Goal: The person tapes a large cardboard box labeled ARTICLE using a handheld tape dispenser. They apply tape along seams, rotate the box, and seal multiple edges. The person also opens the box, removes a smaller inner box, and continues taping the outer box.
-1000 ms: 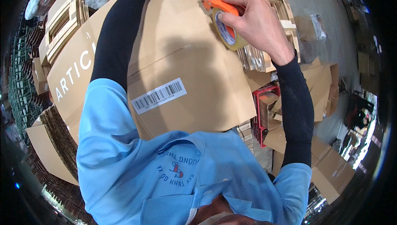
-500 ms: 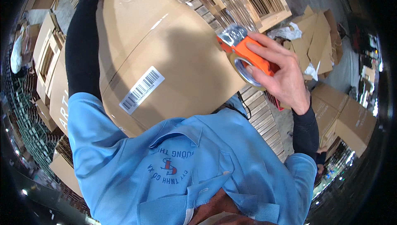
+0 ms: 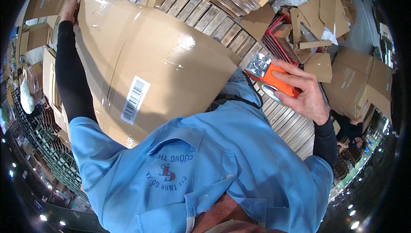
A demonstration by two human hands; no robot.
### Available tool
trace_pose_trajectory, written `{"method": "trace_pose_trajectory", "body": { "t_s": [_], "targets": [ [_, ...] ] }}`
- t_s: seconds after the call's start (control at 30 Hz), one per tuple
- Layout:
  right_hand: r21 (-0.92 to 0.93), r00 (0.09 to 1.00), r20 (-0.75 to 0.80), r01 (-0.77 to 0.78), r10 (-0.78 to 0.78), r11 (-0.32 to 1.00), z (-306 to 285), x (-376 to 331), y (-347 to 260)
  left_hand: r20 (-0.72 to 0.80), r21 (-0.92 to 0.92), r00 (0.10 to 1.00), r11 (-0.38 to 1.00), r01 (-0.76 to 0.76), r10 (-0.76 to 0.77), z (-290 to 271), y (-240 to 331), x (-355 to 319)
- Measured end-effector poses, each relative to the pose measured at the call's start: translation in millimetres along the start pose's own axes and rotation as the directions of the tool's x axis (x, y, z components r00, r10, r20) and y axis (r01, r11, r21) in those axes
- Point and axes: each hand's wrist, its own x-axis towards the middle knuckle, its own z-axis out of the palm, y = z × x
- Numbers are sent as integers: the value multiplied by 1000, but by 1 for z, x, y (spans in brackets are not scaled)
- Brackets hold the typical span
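Right fingers (image 3: 295, 69) gripping orange-and-silver tape dispenser (image 3: 274, 78), apparently taping brown cardboard carton (image 3: 141, 53) leftward of them.
Left hand (image 3: 71, 9) touching carton, grip unclear; next likely calling for firm pressing.

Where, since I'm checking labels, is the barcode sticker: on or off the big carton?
On: the white barcode sticker lies flat against the big carton, with no lifted edge showing.

I count one tape dispenser (image 3: 276, 78), one near carton (image 3: 150, 44), one large barcode label (image 3: 135, 100).
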Motion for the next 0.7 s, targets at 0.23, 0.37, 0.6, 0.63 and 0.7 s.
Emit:
{"method": "trace_pose_trajectory", "body": {
  "t_s": [0.23,0.37,0.6,0.63,0.7],
  "targets": [
    [27,999,-32,20,-19,999,7,-7,15,31,-49,997,996,-72,73,0,0,-5],
    [54,998,-37,60,-58,997,11,-2,29,-199,620,723,656,-429,661,-7,-10,-10],
    [96,1000,-8,21,-20,995,12,3,33,432,289,364,255,-923,826,145,30,-231],
    [106,1000,13,17,-18,994,11,6,32,526,82,111,80,-993,843,172,20,-256],
    [74,998,56,9,-13,997,2,10,27,668,-23,-99,-113,-993,737,224,32,-339]
  ]
}}
